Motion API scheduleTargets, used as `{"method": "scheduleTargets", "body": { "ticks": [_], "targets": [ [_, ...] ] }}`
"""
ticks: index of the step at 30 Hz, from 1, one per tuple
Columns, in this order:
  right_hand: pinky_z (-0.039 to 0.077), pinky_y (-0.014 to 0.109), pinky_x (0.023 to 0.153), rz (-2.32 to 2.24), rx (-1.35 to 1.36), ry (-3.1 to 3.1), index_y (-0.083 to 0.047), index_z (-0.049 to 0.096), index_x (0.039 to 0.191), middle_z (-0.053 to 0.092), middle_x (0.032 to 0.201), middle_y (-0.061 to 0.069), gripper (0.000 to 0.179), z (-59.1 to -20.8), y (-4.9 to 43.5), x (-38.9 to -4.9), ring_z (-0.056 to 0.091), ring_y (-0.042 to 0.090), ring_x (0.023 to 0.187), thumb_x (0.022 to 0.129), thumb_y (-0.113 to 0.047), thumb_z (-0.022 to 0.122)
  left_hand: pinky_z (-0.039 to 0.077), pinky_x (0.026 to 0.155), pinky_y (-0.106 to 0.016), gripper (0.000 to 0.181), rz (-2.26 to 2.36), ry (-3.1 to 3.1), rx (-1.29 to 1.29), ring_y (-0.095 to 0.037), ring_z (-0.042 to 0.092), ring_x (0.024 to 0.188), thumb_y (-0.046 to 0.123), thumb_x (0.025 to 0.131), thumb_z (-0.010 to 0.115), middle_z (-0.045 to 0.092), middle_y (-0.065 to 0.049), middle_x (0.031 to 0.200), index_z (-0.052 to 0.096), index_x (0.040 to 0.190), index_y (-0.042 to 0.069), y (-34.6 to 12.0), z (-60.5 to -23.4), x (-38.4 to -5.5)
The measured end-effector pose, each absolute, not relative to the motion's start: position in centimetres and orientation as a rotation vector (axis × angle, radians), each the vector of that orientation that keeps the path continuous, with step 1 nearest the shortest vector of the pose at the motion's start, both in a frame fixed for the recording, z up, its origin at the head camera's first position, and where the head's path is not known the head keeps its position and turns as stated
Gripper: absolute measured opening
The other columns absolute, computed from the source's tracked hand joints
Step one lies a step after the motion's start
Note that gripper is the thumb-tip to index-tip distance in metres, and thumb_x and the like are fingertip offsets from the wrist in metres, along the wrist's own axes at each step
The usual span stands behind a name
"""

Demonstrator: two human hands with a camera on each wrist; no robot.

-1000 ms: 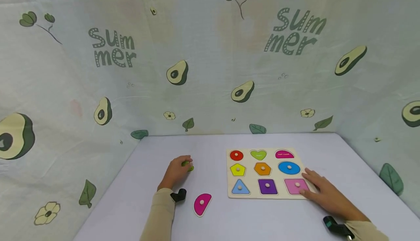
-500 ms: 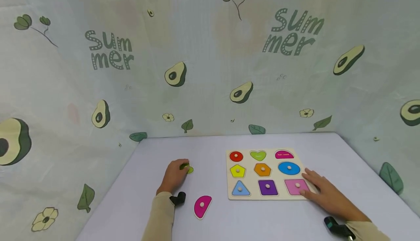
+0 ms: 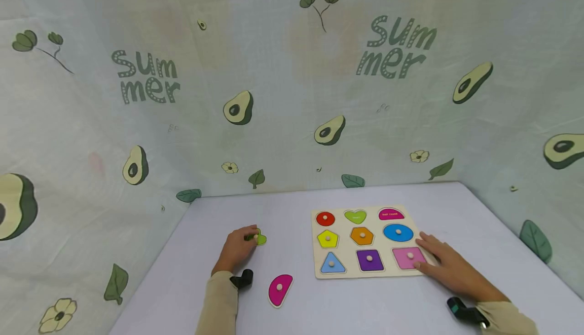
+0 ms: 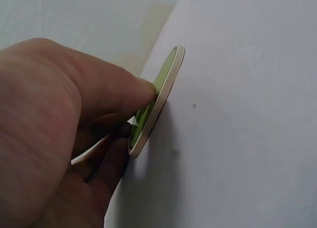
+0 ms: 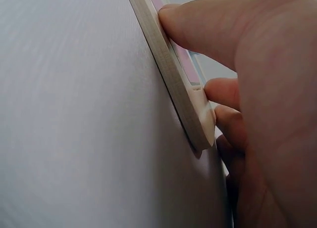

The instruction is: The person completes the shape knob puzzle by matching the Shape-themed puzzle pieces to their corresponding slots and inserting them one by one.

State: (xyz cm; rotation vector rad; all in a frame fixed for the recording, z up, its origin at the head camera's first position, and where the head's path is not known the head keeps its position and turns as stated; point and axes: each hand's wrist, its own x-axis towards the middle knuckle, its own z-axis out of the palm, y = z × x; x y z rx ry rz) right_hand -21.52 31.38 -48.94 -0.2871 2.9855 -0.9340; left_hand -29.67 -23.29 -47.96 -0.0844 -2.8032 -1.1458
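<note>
At the left of the head view, my left hand (image 3: 234, 248) pinches a green heart puzzle piece (image 3: 261, 239) by its knob. The left wrist view shows the thumb against the green face of the heart piece (image 4: 167, 77), whose pale wooden edge is tilted towards the camera; the knob is hidden there. My right hand (image 3: 449, 268) rests on the right edge of the wooden puzzle board (image 3: 348, 246), the thumb touching the pink rectangle piece (image 3: 403, 259). Seen from the right wrist, the thumb lies on top of the board's edge (image 5: 173, 84), the other fingers beyond the corner.
A magenta half-round piece (image 3: 275, 293) lies on the white table (image 3: 337, 307) between left hand and board. Several knobbed shapes sit in the board, among them a purple square (image 3: 374, 264). The heart slot (image 3: 355, 217) and half-round slot (image 3: 391, 215) hold no pieces. A printed cloth (image 3: 283, 91) hangs behind.
The left hand has shifted slightly left and nearer, and more of the heart piece shows at its fingertips. The right hand keeps its place on the board. The head view has shifted a little.
</note>
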Motion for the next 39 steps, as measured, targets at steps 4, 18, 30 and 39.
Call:
{"method": "scheduleTargets", "body": {
  "ticks": [4, 18, 30, 39],
  "targets": [
    [0.017, 0.073, 0.107, -0.942, -0.270, 2.974, 0.004, 0.047, 0.144, 0.032, 0.153, 0.033, 0.081, -48.77, 31.32, -21.64, 0.021, 0.059, 0.138, 0.089, -0.050, 0.070, 0.036, 0.110, -0.052, 0.020, -1.163, -2.797, -0.078, -0.035, 0.049, 0.133, 0.007, 0.093, 0.068, 0.064, -0.008, 0.133, 0.075, 0.112, 0.004, -23.29, -47.70, -29.82],
    [0.014, 0.074, 0.107, -0.961, -0.270, 2.947, 0.005, 0.045, 0.146, 0.030, 0.153, 0.033, 0.084, -48.77, 31.42, -21.66, 0.019, 0.059, 0.138, 0.090, -0.053, 0.068, 0.036, 0.110, -0.052, 0.011, -1.152, -2.732, -0.056, -0.035, 0.050, 0.131, 0.007, 0.092, 0.070, 0.065, -0.009, 0.130, 0.076, 0.102, 0.008, -22.99, -48.47, -29.83],
    [0.016, 0.074, 0.107, -0.931, -0.276, 2.968, 0.006, 0.046, 0.145, 0.031, 0.153, 0.033, 0.081, -48.53, 31.28, -21.67, 0.020, 0.059, 0.138, 0.090, -0.050, 0.069, 0.046, 0.101, -0.051, 0.009, -1.196, -2.643, -0.048, -0.035, 0.055, 0.125, 0.009, 0.093, 0.071, 0.063, -0.010, 0.131, 0.075, 0.101, 0.009, -22.68, -48.42, -29.76],
    [0.016, 0.075, 0.106, -0.922, -0.256, 2.956, 0.006, 0.046, 0.145, 0.030, 0.153, 0.034, 0.084, -48.52, 31.20, -21.75, 0.020, 0.059, 0.138, 0.089, -0.051, 0.070, 0.049, 0.097, -0.046, 0.008, -1.240, -2.604, -0.011, -0.032, 0.056, 0.124, 0.009, 0.093, 0.071, 0.063, -0.011, 0.130, 0.075, 0.101, 0.008, -22.57, -48.21, -29.90]
  ]
}}
